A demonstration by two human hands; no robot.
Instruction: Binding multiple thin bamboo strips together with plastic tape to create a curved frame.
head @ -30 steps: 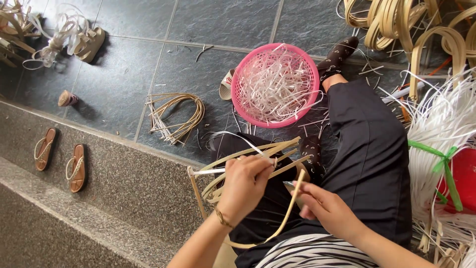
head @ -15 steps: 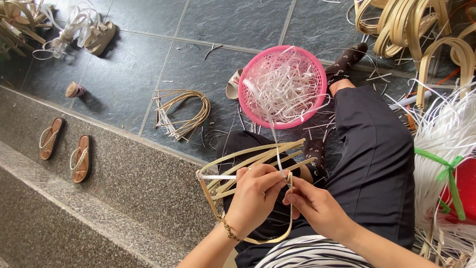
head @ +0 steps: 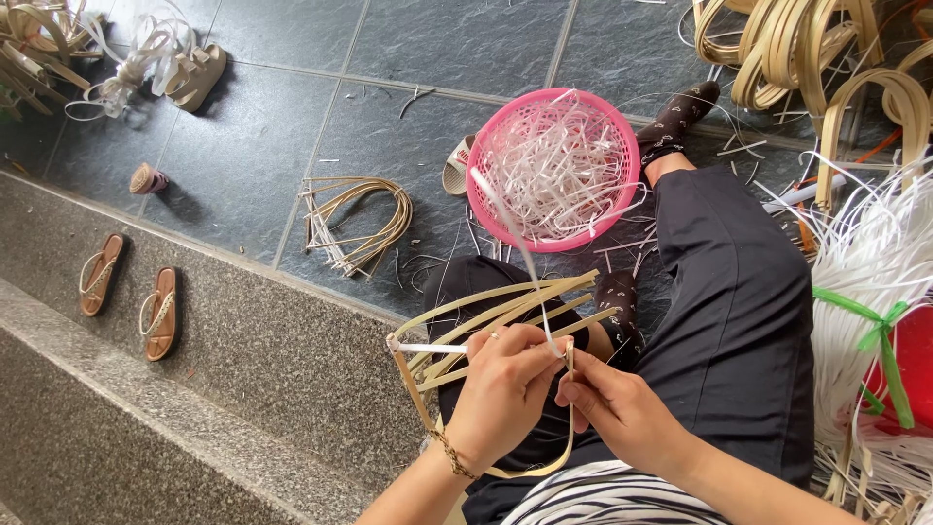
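My left hand [head: 501,389] grips a bundle of bent bamboo strips [head: 491,316] over my lap, fingers closed around the strips near their bound end. My right hand [head: 617,408] pinches a thin white plastic strip [head: 520,253] right beside the left hand's fingertips. The white strip runs up from the hands toward the pink basket [head: 486,209], which holds a tangle of white strips. One bamboo strip loops down under my left wrist. A chain bracelet sits on that wrist.
A finished bundle of bent bamboo strips [head: 355,224] lies on the dark tiles. Two sandals [head: 131,292] rest on the granite step. More bamboo loops [head: 807,49] are piled top right, white strips with a green tie [head: 875,331] at right. My dark-trousered legs stretch toward the basket.
My right hand moved up from below to meet the left hand at the bamboo bundle. The white strip now stretches from the hands up toward the basket.
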